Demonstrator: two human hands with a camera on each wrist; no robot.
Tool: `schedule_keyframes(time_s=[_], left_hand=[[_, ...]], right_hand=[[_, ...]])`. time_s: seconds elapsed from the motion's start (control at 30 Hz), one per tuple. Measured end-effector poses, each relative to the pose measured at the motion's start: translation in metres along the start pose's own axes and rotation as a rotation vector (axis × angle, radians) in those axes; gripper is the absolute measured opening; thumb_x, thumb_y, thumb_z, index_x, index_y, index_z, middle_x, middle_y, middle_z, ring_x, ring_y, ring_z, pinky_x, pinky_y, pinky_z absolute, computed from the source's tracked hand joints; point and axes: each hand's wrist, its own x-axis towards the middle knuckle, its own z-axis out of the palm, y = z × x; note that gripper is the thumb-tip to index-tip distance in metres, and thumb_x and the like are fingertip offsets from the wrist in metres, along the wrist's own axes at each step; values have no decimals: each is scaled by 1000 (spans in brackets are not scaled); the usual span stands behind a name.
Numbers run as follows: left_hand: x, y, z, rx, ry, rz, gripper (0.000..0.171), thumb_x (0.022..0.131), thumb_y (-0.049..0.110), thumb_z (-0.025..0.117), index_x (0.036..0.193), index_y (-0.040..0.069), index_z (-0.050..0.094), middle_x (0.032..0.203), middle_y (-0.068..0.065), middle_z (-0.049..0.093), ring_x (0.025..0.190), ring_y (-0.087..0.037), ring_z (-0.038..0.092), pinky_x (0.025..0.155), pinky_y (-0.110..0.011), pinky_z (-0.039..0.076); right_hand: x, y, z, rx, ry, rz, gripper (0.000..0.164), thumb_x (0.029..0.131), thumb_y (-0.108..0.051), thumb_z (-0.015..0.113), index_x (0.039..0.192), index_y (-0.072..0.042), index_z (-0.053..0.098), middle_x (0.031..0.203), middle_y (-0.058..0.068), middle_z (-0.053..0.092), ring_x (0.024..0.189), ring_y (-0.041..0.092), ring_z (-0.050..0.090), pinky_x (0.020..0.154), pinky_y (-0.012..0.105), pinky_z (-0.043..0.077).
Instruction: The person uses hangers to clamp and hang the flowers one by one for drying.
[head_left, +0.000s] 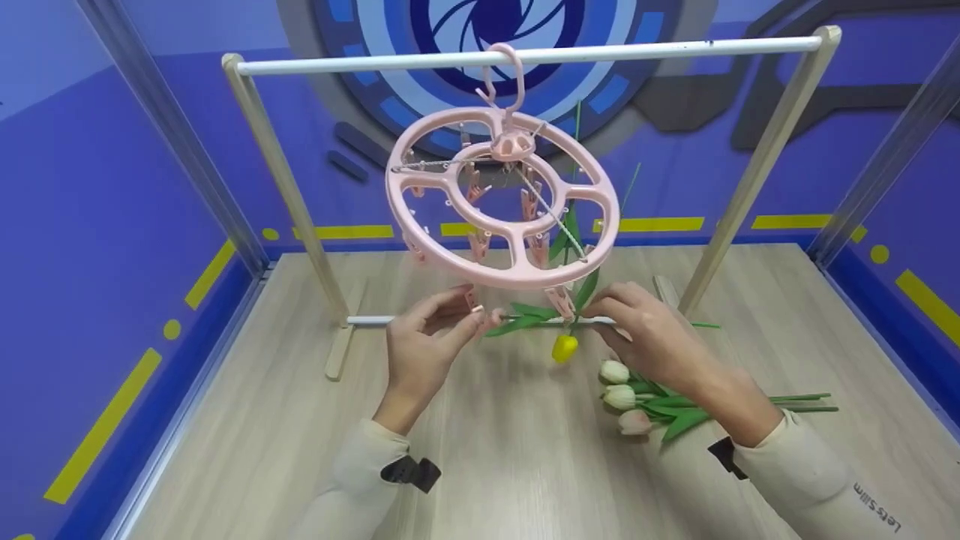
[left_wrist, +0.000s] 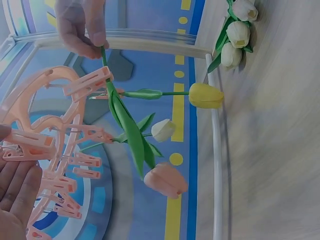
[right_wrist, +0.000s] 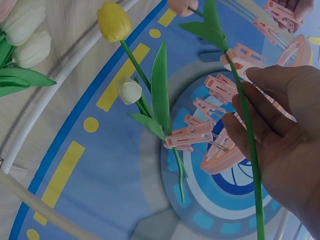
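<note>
My left hand (head_left: pixel 424 341) pinches a pink clothespin (left_wrist: pixel 30 145) hanging from the rim of the pink round hanger (head_left: pixel 502 281). My right hand (head_left: pixel 649 330) holds the green stem (right_wrist: pixel 247 120) of a pink tulip (left_wrist: pixel 166 181) between thumb and fingers. That stem lies roughly level, its bloom towards the left hand. A yellow tulip (head_left: pixel 565 348) hangs bloom-down under the hanger, close to the right hand. In the wrist views a white tulip (left_wrist: pixel 163 130) also hangs from the hanger, bloom-down, by a clip (right_wrist: pixel 190 135).
A wooden stand with a white top rail (head_left: pixel 637 52) bears the hanger by its hook (head_left: pixel 510 75). Loose white and pale pink tulips (head_left: pixel 619 397) lie on the wooden table (head_left: pixel 510 465), below the right forearm. A lower white bar (head_left: pixel 367 321) crosses behind the hands. Several other clothespins (head_left: pixel 537 247) dangle from the hanger.
</note>
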Motion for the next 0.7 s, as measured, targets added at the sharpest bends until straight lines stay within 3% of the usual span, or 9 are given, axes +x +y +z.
schedule_keyframes(time_s=[0.13, 0.37, 0.5, 0.7], left_hand=[[-2, -2, 1, 3, -15, 12, 32, 90, 7, 87, 120, 1, 78, 110, -5, 79, 98, -21, 76, 88, -34, 64], [-3, -2, 4, 10, -27, 3, 32, 90, 8, 87, 120, 3, 78, 110, -2, 78, 98, -19, 76, 88, -33, 64], [-4, -2, 5, 31, -34, 4, 32, 90, 12, 87, 119, 4, 78, 111, -1, 79, 99, -18, 76, 88, -32, 63], [-4, -2, 6, 46, -43, 9, 31, 91, 15, 88, 118, 4, 79, 110, -1, 79, 98, -18, 76, 87, -32, 64]], right_hand=[[1, -2, -1, 27, 32, -40, 37, 78, 18, 85, 105, -5, 75, 108, 6, 71, 99, 23, 66, 81, 37, 62], [-1, -9, -4, 128, 58, -99, 39, 79, 18, 85, 107, -7, 76, 109, 4, 73, 100, 23, 68, 94, 16, 53], [-7, -7, -4, 178, 56, -123, 40, 79, 18, 84, 108, -8, 76, 108, 4, 73, 97, 23, 69, 95, 14, 52], [-27, 6, -8, 127, 12, -53, 40, 78, 16, 85, 107, -10, 76, 105, 0, 73, 93, 19, 70, 89, 15, 55]])
